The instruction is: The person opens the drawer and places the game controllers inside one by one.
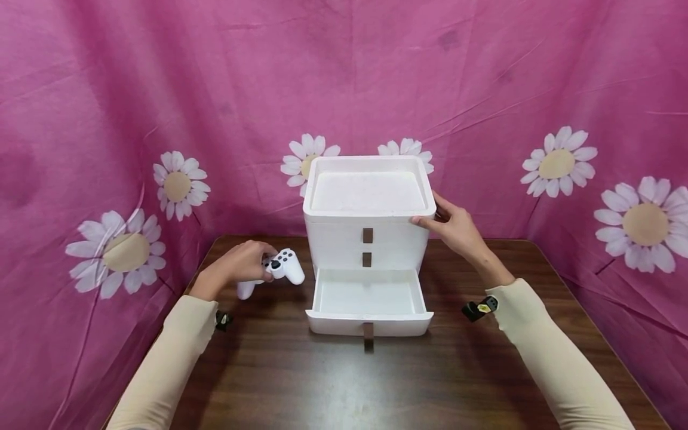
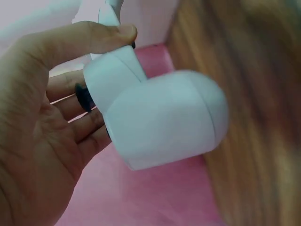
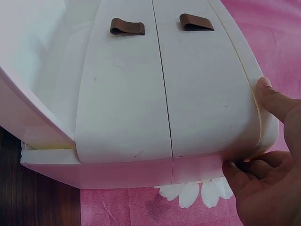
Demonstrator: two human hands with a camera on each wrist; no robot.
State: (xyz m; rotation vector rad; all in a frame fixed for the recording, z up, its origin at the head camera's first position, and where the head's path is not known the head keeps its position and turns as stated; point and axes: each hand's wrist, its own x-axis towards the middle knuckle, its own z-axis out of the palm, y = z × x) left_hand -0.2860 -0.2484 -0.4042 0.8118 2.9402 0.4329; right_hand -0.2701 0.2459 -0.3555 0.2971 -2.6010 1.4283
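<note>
My left hand (image 1: pixel 242 263) holds a white game controller (image 1: pixel 292 270) just above the table, left of a white drawer unit (image 1: pixel 338 239). In the left wrist view, the thumb lies on one side of the controller (image 2: pixel 164 122) and the fingers on the other, beside a dark thumbstick (image 2: pixel 84 97). My right hand (image 1: pixel 461 232) grips the unit's upper right corner, thumb on the front below the top rim and fingers along the side. The bottom drawer (image 1: pixel 338 326) is pulled out and has nothing inside. Two upper drawers are closed.
Brown strap pulls (image 1: pixel 368 235) sit on the drawer fronts. The unit stands on a dark brown wooden table (image 1: pixel 269 370), and its top is a shallow tray (image 1: pixel 371 161). Pink cloth (image 1: pixel 247 71) with white daisies surrounds the table at the back and sides.
</note>
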